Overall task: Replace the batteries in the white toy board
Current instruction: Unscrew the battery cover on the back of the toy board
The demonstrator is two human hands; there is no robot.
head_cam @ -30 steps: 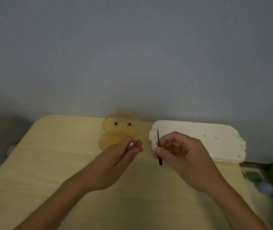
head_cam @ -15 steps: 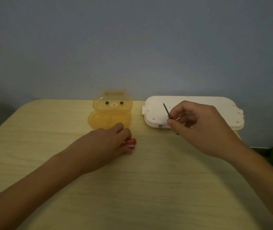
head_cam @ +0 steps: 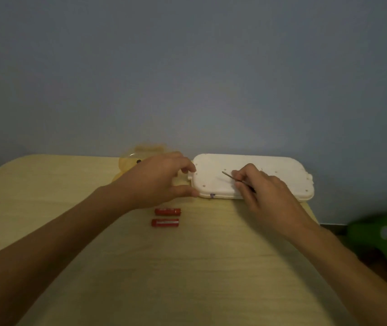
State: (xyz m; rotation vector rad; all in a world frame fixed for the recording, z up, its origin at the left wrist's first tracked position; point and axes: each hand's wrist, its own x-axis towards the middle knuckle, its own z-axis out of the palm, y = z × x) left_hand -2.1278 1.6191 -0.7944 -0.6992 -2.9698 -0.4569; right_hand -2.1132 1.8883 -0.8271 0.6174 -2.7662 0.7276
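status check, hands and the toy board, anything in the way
Left hand open, bracing the white toy board at its left end. Right hand pinching a thin screwdriver over the board. Two red batteries loose on the table, clear of the work.

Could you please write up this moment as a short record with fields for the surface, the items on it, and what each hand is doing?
surface: light wooden table, against a grey wall
white toy board: lies flat at the table's far edge, plain side with small holes up
red batteries: two, lying side by side on the table, near the board's left end
yellow bear-shaped case: left of the board, partly hidden
left hand: fingers at the board's left end
right hand: holds a thin dark tool, tip over the board
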